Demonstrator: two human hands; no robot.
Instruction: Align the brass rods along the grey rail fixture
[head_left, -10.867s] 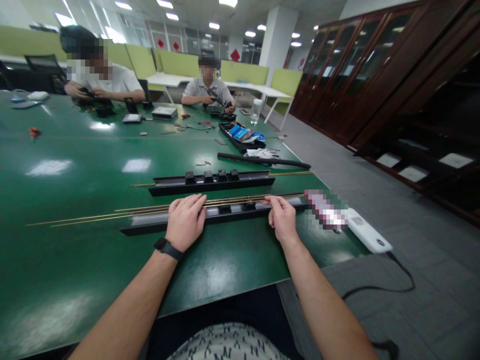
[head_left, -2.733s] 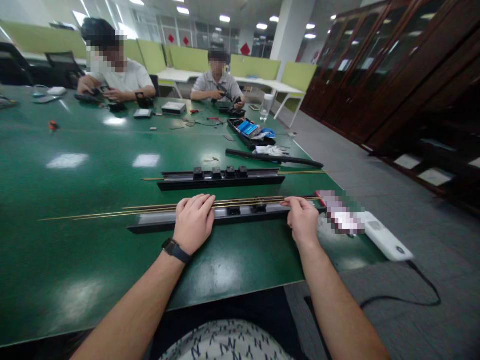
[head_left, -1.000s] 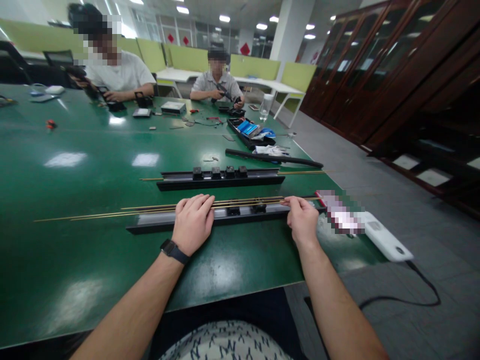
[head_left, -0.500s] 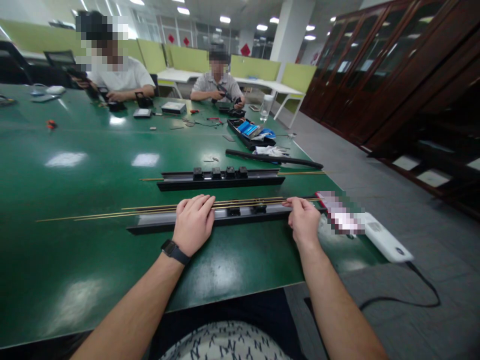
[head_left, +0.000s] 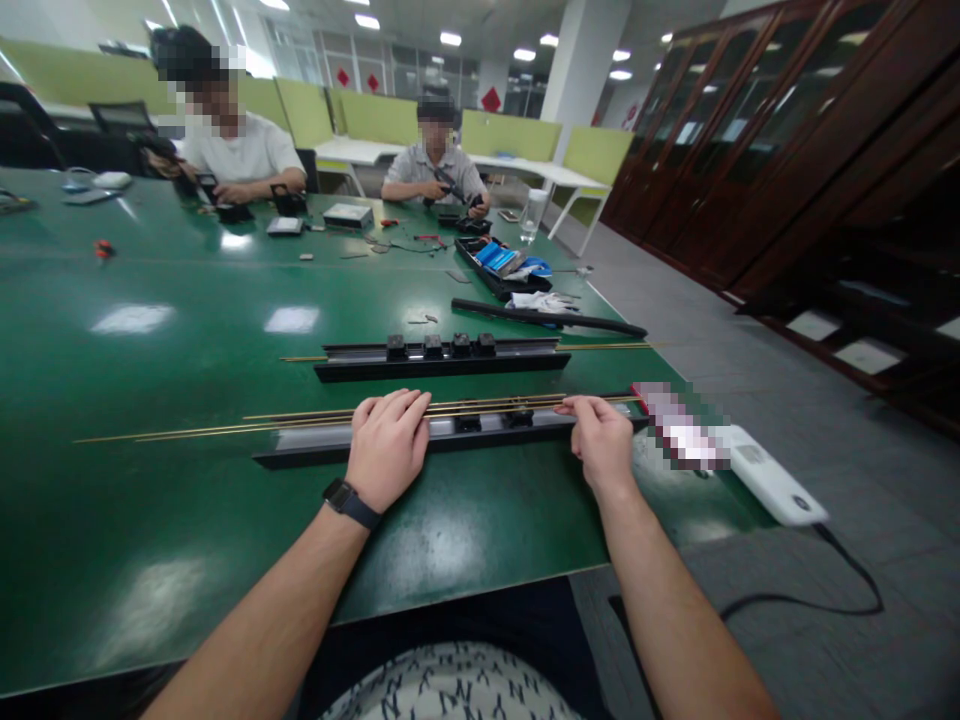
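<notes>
A black metal channel [head_left: 315,456] with a grey inner face lies across the green table before me. Small black blocks [head_left: 468,422] sit in it, and several thin brass-coloured rods [head_left: 300,414] run lengthwise over it, sticking out to the left. My left hand [head_left: 390,440], closed, is wrapped over the channel and the rods; its thumb and palm side are hidden. Over the channel's right part, the thumb and forefinger of my right hand [head_left: 602,435] pinch a thin rod. Which rod it is cannot be made out clearly.
Farther back lies a second channel [head_left: 442,369] with several black blocks and rods. Behind it are a black tube [head_left: 592,324], white gloves [head_left: 544,302] and a black tray [head_left: 480,268]. A red-edged phone and white power bank [head_left: 776,480] lie at right. Two people sit opposite.
My right hand has moved slightly left along the channel, still pinching. One rod's left end has shifted a little to the left. My left hand stays in place.
</notes>
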